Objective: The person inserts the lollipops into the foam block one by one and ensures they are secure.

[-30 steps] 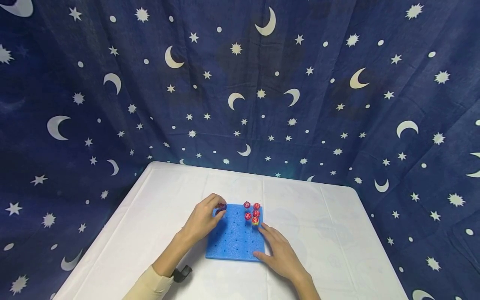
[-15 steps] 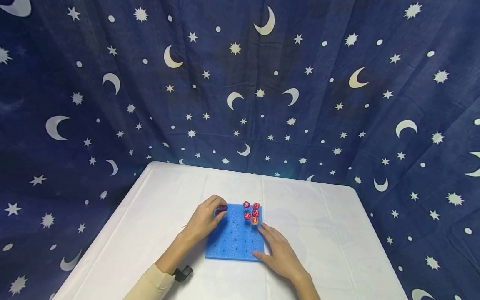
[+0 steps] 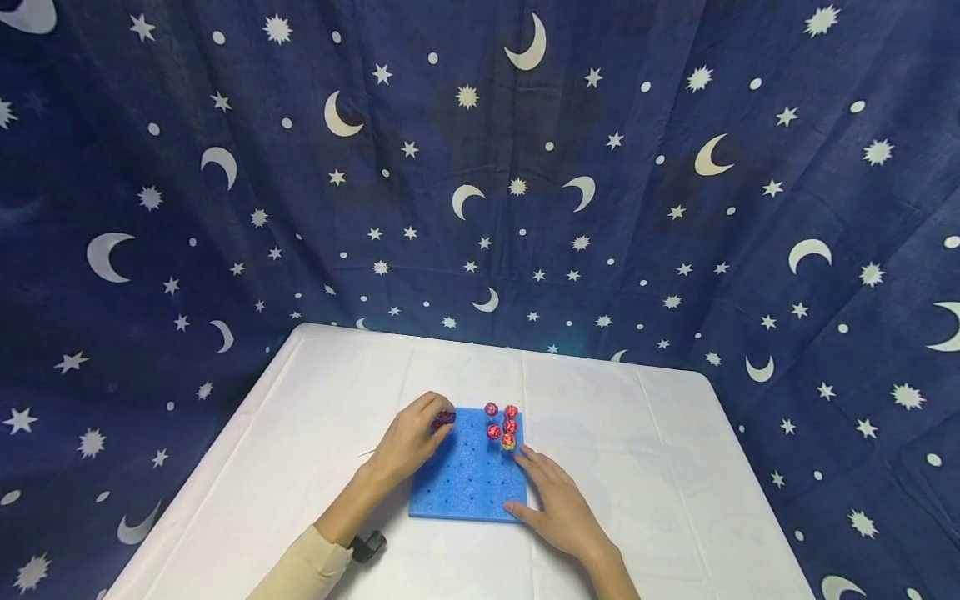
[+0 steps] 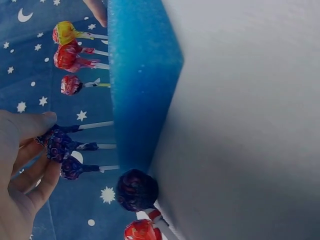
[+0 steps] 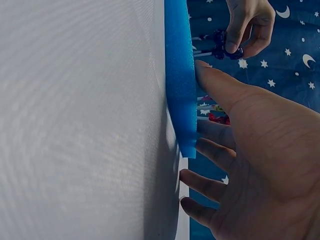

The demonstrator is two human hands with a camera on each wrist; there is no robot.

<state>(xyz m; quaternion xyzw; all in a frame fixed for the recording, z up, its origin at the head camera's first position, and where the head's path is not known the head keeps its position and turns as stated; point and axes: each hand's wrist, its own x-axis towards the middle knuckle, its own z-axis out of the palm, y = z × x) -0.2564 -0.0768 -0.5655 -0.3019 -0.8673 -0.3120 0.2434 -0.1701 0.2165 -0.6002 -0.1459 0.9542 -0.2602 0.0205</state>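
At the far left corner of a blue foam board (image 3: 468, 492), my left hand (image 3: 405, 437) pinches a dark purple-blue wrapped lollipop (image 4: 57, 147) by its head. Its white stick reaches the board's surface, and two more dark lollipops stand close on either side. My right hand (image 3: 558, 504) has its fingers spread, with the thumb and some fingertips touching the board's right edge. Several red lollipops (image 3: 492, 432) stand upright in the far right part of the board. One there has a red and yellow wrapper (image 3: 507, 440).
Beyond the board's left side, a loose dark lollipop (image 4: 136, 190) and a red lollipop (image 4: 142, 231) show in the left wrist view. Rows of small holes mark the board. A white cloth covers the table (image 3: 630, 467); a starry curtain (image 3: 480, 167) hangs behind.
The left hand has shifted very slightly down, still at the same dark lollipops. A white stick has come into sight beside the left wrist. My right hand stays in place.
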